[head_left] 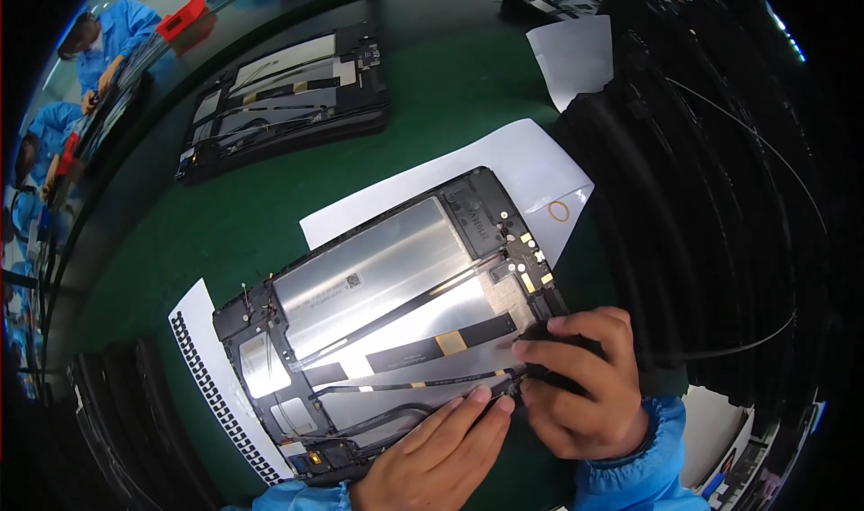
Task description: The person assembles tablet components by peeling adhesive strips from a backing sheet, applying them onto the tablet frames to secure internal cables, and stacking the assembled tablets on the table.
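Observation:
An opened tablet (387, 281) lies slanted in front of me, its silver battery, dark flat cables and small boards bare. My left hand (436, 461) rests with fingers stretched along the tablet's near edge. At the near right corner, my right hand (589, 389) is closed, with thumb and fingers bent together over a dark part. Whether that part belongs to the tablet or is a separate piece is hidden by the fingers. The fingertips of both hands come close together at that corner.
White paper (549, 164) with a yellow rubber band (559, 210) lies beyond the tablet. A sheet of black stickers (216, 376) is at its left. Stacked opened tablets (288, 97) stand farther back on the green mat (450, 79). Dark racked panels (666, 214) line the right; co-workers in blue sit far left.

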`<control>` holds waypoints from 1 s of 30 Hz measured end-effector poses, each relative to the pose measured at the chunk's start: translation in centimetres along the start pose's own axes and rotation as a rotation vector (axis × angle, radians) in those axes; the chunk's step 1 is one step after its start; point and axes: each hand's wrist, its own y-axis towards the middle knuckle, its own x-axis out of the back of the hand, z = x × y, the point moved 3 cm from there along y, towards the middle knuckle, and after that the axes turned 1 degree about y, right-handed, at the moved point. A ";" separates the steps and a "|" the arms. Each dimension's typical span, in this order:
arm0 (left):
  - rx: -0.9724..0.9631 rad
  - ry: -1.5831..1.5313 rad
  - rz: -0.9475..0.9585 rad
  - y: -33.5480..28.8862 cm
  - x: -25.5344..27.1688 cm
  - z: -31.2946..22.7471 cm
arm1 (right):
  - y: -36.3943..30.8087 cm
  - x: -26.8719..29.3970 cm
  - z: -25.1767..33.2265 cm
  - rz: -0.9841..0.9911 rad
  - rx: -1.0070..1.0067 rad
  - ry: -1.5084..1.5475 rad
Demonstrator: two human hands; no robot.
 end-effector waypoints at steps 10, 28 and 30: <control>0.158 0.041 0.096 0.1 0.7 -0.7 | 0.0 -1.2 0.1 -0.140 -0.014 0.173; 0.993 0.119 -0.572 -10.3 6.4 1.2 | -0.6 -3.3 0.5 -0.445 -0.516 0.233; 0.987 0.004 -0.751 -11.2 8.7 -0.2 | 0.4 -3.1 2.5 -0.449 -0.517 0.408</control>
